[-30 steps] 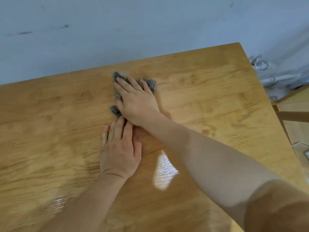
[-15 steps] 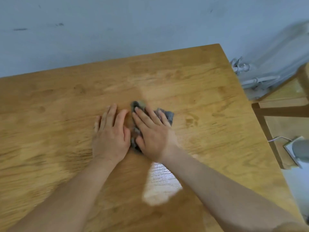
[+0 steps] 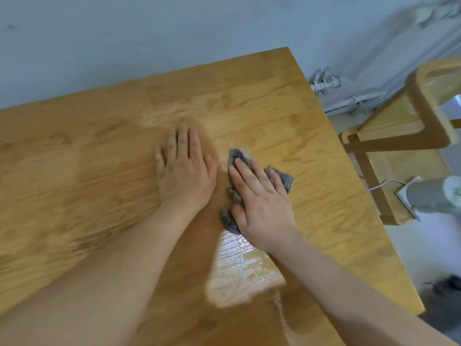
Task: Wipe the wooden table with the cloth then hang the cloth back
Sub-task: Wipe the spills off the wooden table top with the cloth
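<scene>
The right hand (image 3: 259, 201) lay flat with its fingers straight on the crumpled grey cloth (image 3: 284, 181), pressing it to the wooden tabletop (image 3: 99, 158) rather than pinching it; that spread palm probably served to keep as much fabric as possible against the wood during a stroke. Cloth edges showed beyond the fingertips at twelve o'clock, past the little finger at three o'clock and beside the heel of the palm at seven o'clock. The left hand (image 3: 185, 171) rested just beside it, at about nine o'clock from the cloth, open and palm down on bare wood, holding nothing; it looked like a brace for the person leaning over the surface. Neither hand touched the other. At six o'clock from the cloth a shiny patch (image 3: 239, 270) caught the light, perhaps damp wood, though glare alone could not be ruled out. Off the tabletop's edge at two o'clock stood a wooden chair (image 3: 424, 116) with a woven back, and white pipes (image 3: 349, 101) ran along the wall behind it. Wiping seemed to be under way, with the left side of the tabletop possibly yet to do. No hook or rail for hanging the cloth was in view.
</scene>
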